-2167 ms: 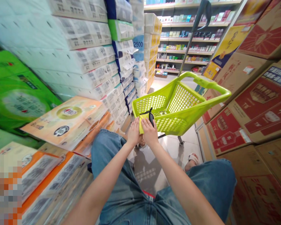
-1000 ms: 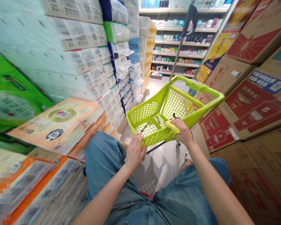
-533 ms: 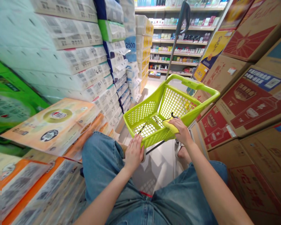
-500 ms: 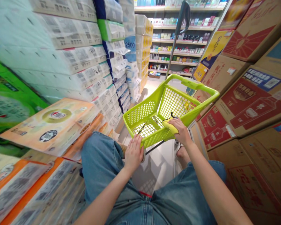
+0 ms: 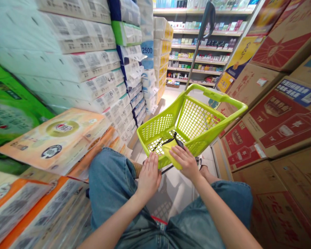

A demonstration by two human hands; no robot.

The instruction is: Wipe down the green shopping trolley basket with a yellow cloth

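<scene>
A lime-green plastic shopping-cart basket (image 5: 208,135) with grid walls stands tilted before my knees. My left hand (image 5: 149,177) is on its near left corner, fingers laid over the rim. My right hand (image 5: 186,162) presses a yellow cloth (image 5: 168,150) with a black strap against the near rim, right of my left hand. The strap sticks up over the basket's inside. Part of the cloth is hidden under my right fingers.
Packs of paper tissue (image 5: 93,62) are stacked high on the left, with an orange pack (image 5: 64,138) near my knee. Cardboard cartons (image 5: 282,114) rise on the right. Behind the basket are a grey-handled pole (image 5: 197,48) and stocked shelves (image 5: 204,33).
My right hand has slid left along the near rim with the yellow cloth, closer to my left hand. The left hand stays at its corner.
</scene>
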